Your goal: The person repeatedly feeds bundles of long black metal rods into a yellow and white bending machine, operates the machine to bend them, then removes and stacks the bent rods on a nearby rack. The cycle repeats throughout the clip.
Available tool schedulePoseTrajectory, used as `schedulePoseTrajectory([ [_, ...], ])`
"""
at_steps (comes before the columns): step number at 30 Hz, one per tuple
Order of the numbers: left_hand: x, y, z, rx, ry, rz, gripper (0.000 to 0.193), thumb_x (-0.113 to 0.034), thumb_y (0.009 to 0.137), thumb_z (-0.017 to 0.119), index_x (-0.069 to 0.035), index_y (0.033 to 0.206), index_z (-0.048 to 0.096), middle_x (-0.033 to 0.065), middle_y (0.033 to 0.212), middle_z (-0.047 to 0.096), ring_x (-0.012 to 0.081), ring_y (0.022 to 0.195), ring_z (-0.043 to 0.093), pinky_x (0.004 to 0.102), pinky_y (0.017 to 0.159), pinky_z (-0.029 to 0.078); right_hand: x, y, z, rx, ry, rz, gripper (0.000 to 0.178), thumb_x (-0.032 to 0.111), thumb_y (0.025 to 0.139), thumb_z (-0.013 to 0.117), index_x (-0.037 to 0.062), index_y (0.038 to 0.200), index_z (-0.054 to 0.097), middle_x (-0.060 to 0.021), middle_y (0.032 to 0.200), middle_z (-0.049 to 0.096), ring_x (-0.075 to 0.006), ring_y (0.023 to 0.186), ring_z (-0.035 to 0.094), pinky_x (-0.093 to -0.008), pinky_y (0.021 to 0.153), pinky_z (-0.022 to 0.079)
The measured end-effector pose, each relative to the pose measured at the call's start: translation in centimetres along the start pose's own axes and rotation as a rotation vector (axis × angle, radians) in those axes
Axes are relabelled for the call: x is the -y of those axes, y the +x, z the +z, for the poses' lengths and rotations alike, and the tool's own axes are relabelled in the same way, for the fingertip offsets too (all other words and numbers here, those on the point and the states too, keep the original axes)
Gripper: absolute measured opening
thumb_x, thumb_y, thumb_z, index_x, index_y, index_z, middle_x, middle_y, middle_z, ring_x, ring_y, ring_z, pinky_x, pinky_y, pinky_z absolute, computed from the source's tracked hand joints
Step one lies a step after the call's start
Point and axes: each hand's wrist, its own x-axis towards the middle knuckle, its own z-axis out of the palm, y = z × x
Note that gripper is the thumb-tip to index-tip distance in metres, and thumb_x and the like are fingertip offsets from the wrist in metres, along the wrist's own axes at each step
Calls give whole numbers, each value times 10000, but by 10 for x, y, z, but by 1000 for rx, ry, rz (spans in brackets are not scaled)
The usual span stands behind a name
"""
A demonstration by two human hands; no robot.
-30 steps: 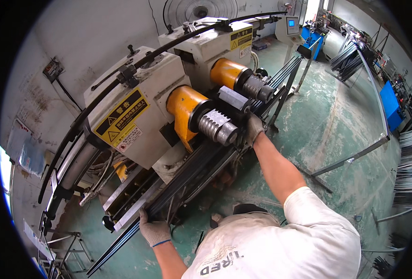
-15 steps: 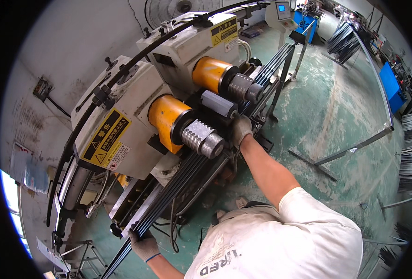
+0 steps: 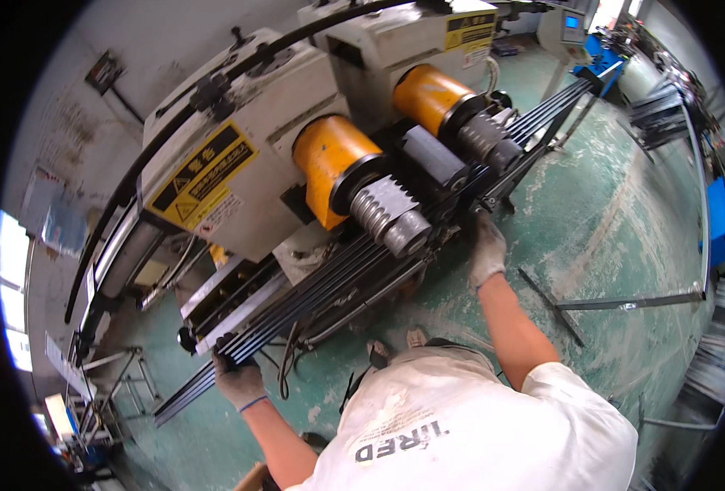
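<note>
My left hand (image 3: 240, 385), in a grey work glove, is closed around the near end of a bundle of several long, thin dark metal bars (image 3: 297, 296). The bars lie lengthwise along the front of a large pale machine (image 3: 272, 155), and their ends stick out past the hand. My right hand (image 3: 488, 252), also gloved, is at the front rail of the machine, below a dark block (image 3: 434, 157). Its fingers are bent against small metal fittings there; what they hold is hidden. Above the bars jut two orange cylinders (image 3: 334, 168) with threaded metal ends.
A black hose (image 3: 166, 164) arches across the machine. At right, a metal frame (image 3: 640, 303) stands on the green floor (image 3: 575, 237). A rack of bars (image 3: 665, 106) and a control box with a screen (image 3: 571, 29) are at the far right.
My right hand has come off the dark block and moved down towards me, to the front rail. The left hand stays on the bars. The view has shifted, moving the machine in the picture.
</note>
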Motion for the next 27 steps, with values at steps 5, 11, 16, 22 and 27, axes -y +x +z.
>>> schedulePoseTrajectory([
  [5,21,-14,12,72,34,32,319,-240,1129,651,-7,1316,764,144,1314,805,313,1282,735,481,1198,545,-24,-19,-43,-166,-160,210,590,443,1150,672,-23,1511,663,-102,1458,734,-228,1291,701,-382,1102,562],
  [11,79,-57,64,75,20,-84,363,-307,1118,712,-27,1347,747,128,1342,791,324,1297,714,524,1187,543,-38,-31,-33,-34,-247,289,744,489,1108,723,-39,1609,572,-132,1609,630,-288,1453,571,-413,1249,408],
  [16,87,-70,66,229,94,-194,376,-349,1132,685,-76,1386,730,108,1408,760,331,1360,671,590,1182,529,-57,-47,-11,124,-509,292,829,539,1081,730,-47,1632,532,-151,1627,606,-308,1454,551,-419,1249,400],
  [22,21,-63,41,75,-41,-136,368,-331,1133,664,-62,1382,695,152,1405,754,378,1339,686,621,1168,540,-81,-74,-53,287,-658,173,1036,716,1009,748,-89,1622,524,-191,1629,608,-332,1449,571,-446,1236,418],
  [27,-101,-6,-51,-18,-136,28,348,-299,1166,584,-23,1344,697,174,1351,765,386,1287,708,599,1168,549,-96,-124,-66,66,-431,386,431,482,1067,798,75,1209,772,-33,1030,789,-173,862,721,-340,718,554],
])
